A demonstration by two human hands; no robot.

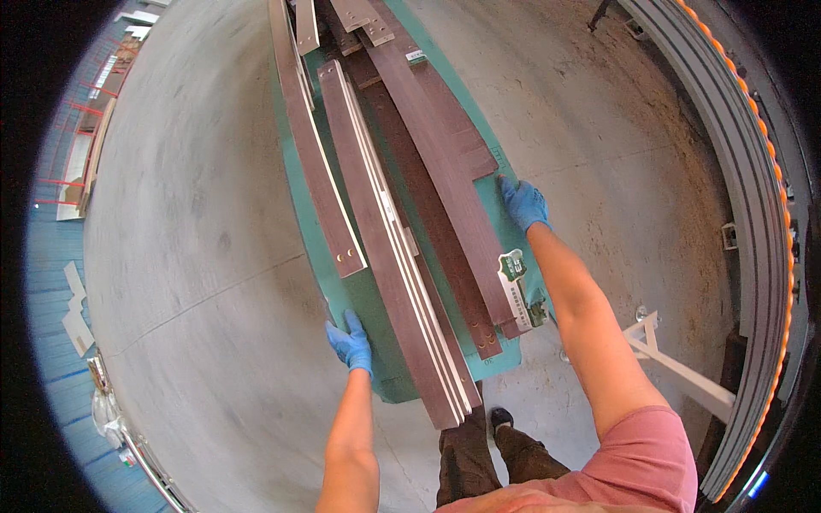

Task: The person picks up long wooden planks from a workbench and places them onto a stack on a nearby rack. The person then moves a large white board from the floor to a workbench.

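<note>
A long green board (385, 355) stretches away from me, loaded with dark brown boards. My left hand (349, 344), in a blue glove, grips the near left edge of the green board. Farther up the right edge, my right hand (523, 203), also gloved in blue, holds the rim with bent fingers. Between the hands lies a stack of narrow brown strips (402, 316) with pale edges, jutting past the board's near end. A wider brown board (457, 205) lies on the right. A thin brown strip (316, 162) with two holes lies on the left.
Grey concrete floor (205, 214) surrounds the load. At the right are a beige metal bracket (684, 372) and long grey rails (718, 111) with an orange edge. A metal rail (150, 466) and blue flooring (56, 299) appear at the left. My feet are just behind the load.
</note>
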